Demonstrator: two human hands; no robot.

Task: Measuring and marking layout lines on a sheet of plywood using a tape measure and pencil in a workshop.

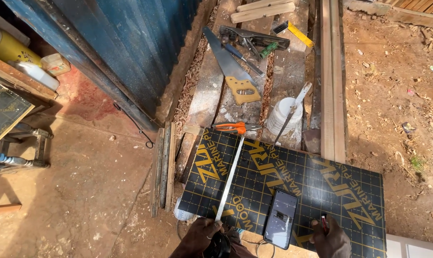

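looking down from the head camera, i see my left hand (200, 235) at the bottom centre of the frame, its grip wrapped round a dark tape measure case (218, 246). the tape blade (230, 179) runs from there up across the black gridded board (321, 181) toward the orange-handled pliers (232, 127) lying at the board's upper edge. my right hand (330, 239), at the lower right of the frame, has its fingers pinched on a red pencil (323, 222), whose tip seems to touch the board near its bottom edge. between the two hands a phone (280, 218) lies flat on the board, screen up. the board rests on the table (283, 71), a rough plank surface strewn with shavings. higher in the frame lie a handsaw (231, 67) with a yellow handle, a hand plane (254, 39) and a yellow square (297, 33). a white tub (283, 114) with a stick in it stands just above the board. a blue corrugated sheet (125, 48) fills the upper left.
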